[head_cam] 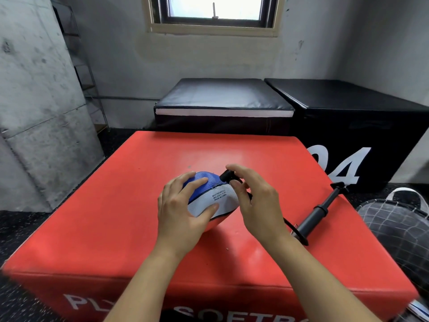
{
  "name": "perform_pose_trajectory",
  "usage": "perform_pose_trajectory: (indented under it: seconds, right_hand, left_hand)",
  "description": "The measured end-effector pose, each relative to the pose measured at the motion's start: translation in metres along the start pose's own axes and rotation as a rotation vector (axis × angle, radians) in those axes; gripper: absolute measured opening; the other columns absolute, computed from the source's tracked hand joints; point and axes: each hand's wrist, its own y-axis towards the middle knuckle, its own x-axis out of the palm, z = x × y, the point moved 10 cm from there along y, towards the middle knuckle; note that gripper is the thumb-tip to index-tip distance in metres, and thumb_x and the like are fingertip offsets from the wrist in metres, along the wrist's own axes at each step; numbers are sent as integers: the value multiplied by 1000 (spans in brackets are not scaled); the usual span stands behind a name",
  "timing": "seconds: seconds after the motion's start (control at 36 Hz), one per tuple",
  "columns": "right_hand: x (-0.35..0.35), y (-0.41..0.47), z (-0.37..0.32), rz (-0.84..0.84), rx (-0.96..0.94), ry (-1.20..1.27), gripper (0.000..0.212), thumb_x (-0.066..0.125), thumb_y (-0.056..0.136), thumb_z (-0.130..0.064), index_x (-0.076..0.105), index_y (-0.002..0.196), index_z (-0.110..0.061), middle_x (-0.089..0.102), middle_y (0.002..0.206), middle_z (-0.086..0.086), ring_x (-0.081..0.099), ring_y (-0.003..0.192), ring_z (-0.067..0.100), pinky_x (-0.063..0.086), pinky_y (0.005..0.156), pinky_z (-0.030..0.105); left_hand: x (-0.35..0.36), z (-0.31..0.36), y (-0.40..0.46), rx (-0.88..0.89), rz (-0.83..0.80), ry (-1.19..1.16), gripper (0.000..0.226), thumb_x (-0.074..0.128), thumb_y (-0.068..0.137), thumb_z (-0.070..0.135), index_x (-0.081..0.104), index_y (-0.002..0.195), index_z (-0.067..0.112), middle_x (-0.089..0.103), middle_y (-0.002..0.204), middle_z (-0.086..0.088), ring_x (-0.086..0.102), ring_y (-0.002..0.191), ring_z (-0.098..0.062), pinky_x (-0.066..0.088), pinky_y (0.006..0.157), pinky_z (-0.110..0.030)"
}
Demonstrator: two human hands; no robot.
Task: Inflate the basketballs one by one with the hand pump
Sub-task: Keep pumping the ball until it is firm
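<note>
Red padded plyo box at frame centre carries the limp basketball, steadied by the left hand gripping it while the right hand pinches the hose nozzle at its valve, the hand pump lying right.

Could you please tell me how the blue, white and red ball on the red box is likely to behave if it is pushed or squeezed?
The blue, white and red pebbled rubber ball looks flattened and lens-shaped, so it would probably give under a squeeze. Sagging like this, it seems unlikely to roll far on the red padded box. Its pebbled skin under the left hand should make it not very slippery.
</note>
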Motion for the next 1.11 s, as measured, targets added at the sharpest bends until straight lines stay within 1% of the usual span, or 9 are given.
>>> perform_pose_trajectory:
  seconds: [0.17, 0.31, 0.44, 0.58, 0.67, 0.72, 0.81, 0.97, 1.11]
  right_hand:
    - [-3, 0, 2, 15, 11, 15, 32, 64, 100, 1, 71, 125, -18, 64, 109, -34, 60, 96, -13, 39, 81, 2]
    - [-3, 0, 0, 8, 1, 17, 32, 64, 100, 0, 70, 125, -19, 66, 110, -32, 61, 99, -12, 40, 82, 4]
    - [-2, -1, -2, 9, -11, 22, 32, 65, 100, 0, 71, 125, -19, 64, 106, -40, 60, 99, -13, 40, 82, 3]
    - [1, 0, -3, -6, -19, -9, 30, 64, 101, -3, 70, 126, -19, 70, 112, -24, 62, 103, -11, 40, 85, 4]
    - [3, 2, -4, -22, -44, -43, 30, 64, 102, -6, 70, 128, -21, 72, 115, -17, 63, 104, -9, 44, 88, 10]
    - [2, 3, -5, -29, -59, -64, 31, 64, 102, -8, 70, 128, -22, 72, 115, -16, 61, 101, -12, 45, 88, 10]
    - [3, 4, -4, -46, -69, -83, 32, 67, 101, -7, 72, 128, -22, 71, 113, -17, 58, 95, -17, 40, 84, 4]
    - [7, 4, -3, -64, -69, -78, 32, 68, 100, -6, 73, 127, -22, 72, 112, -16, 59, 93, -15, 39, 80, 4]
    - [22, -2, 1, -120, -56, -109, 36, 67, 100, -7, 72, 128, -28, 71, 110, -18, 61, 90, -6, 45, 77, 11]
  left_hand:
    - [-1, -3, 0, -15, -1, -6, 61, 71, 71, 59, 72, 127, 35, 59, 141, 14, 51, 132, -17, 42, 110, -52]
    - [-3, -3, 0, -16, 2, -17, 60, 71, 71, 59, 72, 126, 35, 59, 140, 15, 51, 131, -16, 43, 109, -51]
    - [-3, -2, 1, -6, 9, -18, 59, 71, 71, 59, 73, 125, 36, 59, 139, 16, 52, 130, -15, 44, 109, -50]
    - [-3, -2, 1, 4, 9, -12, 58, 72, 71, 58, 73, 125, 36, 59, 138, 17, 52, 130, -14, 43, 109, -49]
    - [-2, -1, 1, 4, 9, -15, 58, 72, 71, 58, 73, 125, 35, 60, 137, 16, 52, 130, -15, 43, 108, -50]
    - [-1, -1, 2, 11, 12, -14, 56, 74, 72, 55, 74, 124, 33, 61, 136, 16, 53, 130, -17, 44, 107, -51]
    - [0, -3, 3, 17, 34, -25, 52, 83, 70, 43, 75, 120, 31, 63, 132, 19, 54, 130, -19, 44, 106, -54]
    - [2, -6, 4, 10, 64, -59, 46, 84, 69, 35, 77, 113, 27, 63, 123, 28, 53, 132, -20, 43, 108, -57]
    - [4, -3, -1, 21, 81, -35, 22, 80, 74, 39, 79, 95, 32, 70, 111, 23, 51, 132, -25, 41, 107, -57]
